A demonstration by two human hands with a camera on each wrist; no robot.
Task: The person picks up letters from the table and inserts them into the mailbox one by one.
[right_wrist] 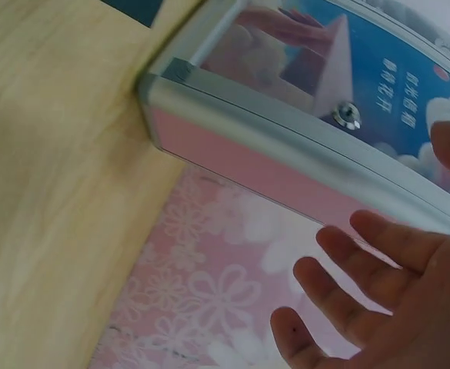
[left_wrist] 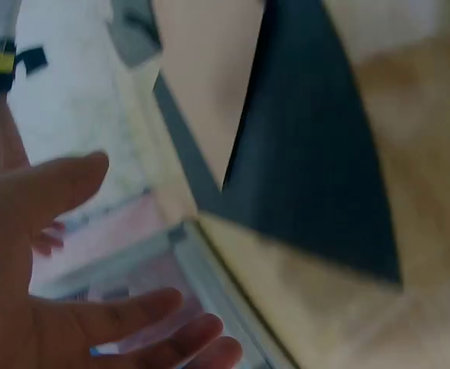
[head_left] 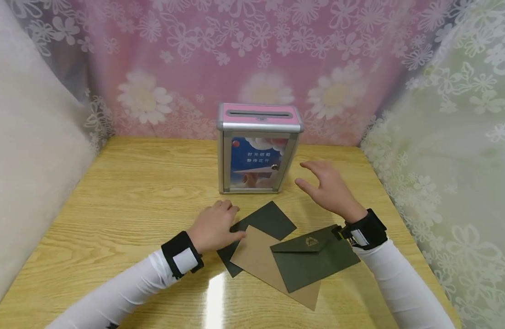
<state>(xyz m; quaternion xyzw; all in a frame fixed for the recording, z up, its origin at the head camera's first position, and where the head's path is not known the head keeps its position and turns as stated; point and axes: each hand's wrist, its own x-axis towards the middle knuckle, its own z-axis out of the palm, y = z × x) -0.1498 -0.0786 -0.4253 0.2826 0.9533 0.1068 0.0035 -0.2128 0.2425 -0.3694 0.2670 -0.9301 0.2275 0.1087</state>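
A pink and silver letter box (head_left: 227, 157) with a slot (head_left: 258, 114) on top stands on the table, its front lock (right_wrist: 346, 115) visible in the right wrist view. Beside its right side my right hand (head_left: 334, 189) is held with fingers spread, holding nothing. My left hand (head_left: 213, 227) has loose, empty fingers at the left end of a dark envelope (head_left: 270, 220); whether it touches the paper I cannot tell. A brown envelope (head_left: 258, 256) partly covers that one. Over the brown one lies a dark green envelope (head_left: 314, 269) with a gold emblem, below my right wrist.
The wooden table (head_left: 154, 183) bears all of these. A pink flowered curtain (head_left: 186, 68) hangs behind the box, with a pale cloth (head_left: 34, 114) at the left and a greenish floral one (head_left: 454, 160) at the right.
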